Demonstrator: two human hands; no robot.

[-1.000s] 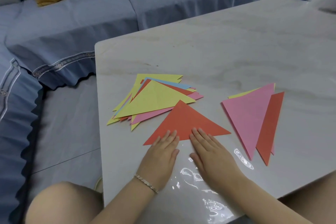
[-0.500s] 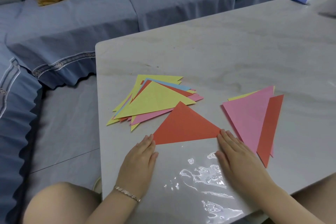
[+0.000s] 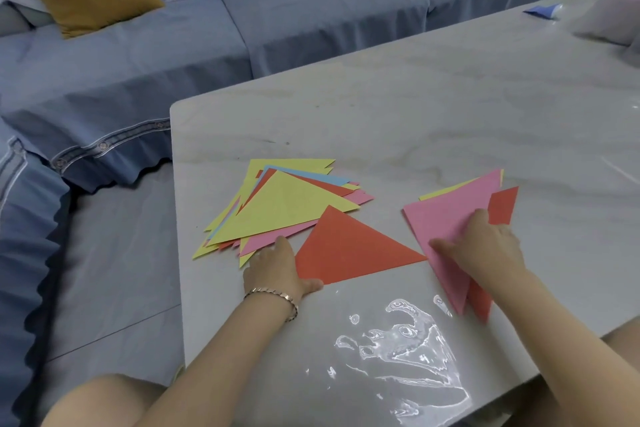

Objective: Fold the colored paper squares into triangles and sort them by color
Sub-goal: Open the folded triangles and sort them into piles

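A folded red triangle [image 3: 349, 250] lies flat at the table's near middle. My left hand [image 3: 277, 267] holds its left corner, with the thumb on its near edge. To the right lies a pink triangle [image 3: 446, 218] on top of a yellow triangle [image 3: 446, 191] and another red triangle [image 3: 504, 204]. My right hand [image 3: 485, 246] is on the pink triangle, thumb flat across it and fingers curled at its right edge. A mixed pile of yellow, pink, red and blue triangles [image 3: 277, 208] sits behind my left hand.
The pale marble table [image 3: 415, 121] has its left edge just beyond the pile and a glossy glare patch near me. A blue paper scrap [image 3: 542, 10] and a pale soft object [image 3: 613, 10] lie at the far right. A blue sofa [image 3: 311, 17] stands behind.
My hands slid apart along the red triangle's near edge. The left now holds its left corner. The right moved onto the pink triangle, and the red triangle beneath it shifted.
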